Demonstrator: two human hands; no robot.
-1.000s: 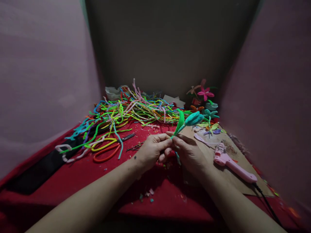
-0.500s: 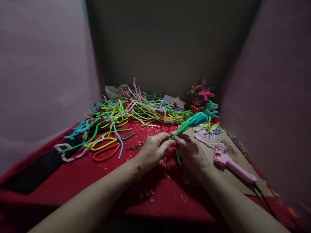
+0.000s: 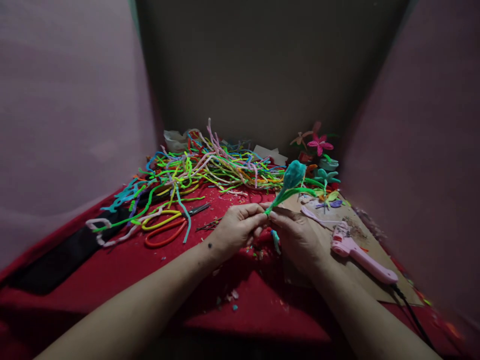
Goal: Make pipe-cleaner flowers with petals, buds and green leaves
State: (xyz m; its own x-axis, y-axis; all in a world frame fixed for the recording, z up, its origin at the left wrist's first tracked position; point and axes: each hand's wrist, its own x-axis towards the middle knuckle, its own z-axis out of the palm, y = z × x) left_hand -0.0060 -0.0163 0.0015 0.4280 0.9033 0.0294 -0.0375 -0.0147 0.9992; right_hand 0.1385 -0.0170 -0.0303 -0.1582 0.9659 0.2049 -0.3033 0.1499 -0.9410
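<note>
A fuzzy flower piece (image 3: 293, 176) with a rounded teal head and a bright green leaf leans up to the right above the red cloth. Its green lower end is pinched between my left hand (image 3: 240, 224) and my right hand (image 3: 296, 232), whose fingertips nearly meet there. The fingers of both hands are closed round that stem. The green leaf bends away to the right, below the teal head. Part of the stem is hidden behind the fingers.
Tangled coloured pipe cleaners (image 3: 225, 167) lie across the back. Scissors (image 3: 168, 227) are at the left, beside a black cloth (image 3: 63, 255). A pink glue gun (image 3: 363, 257) rests on a brown board (image 3: 390, 287) at the right. Finished flowers (image 3: 319, 144) stand behind.
The teal head has swung up and to the left, more upright than before. The green leaf now stands apart from it, to the right. Both hands keep their grip on the stem.
</note>
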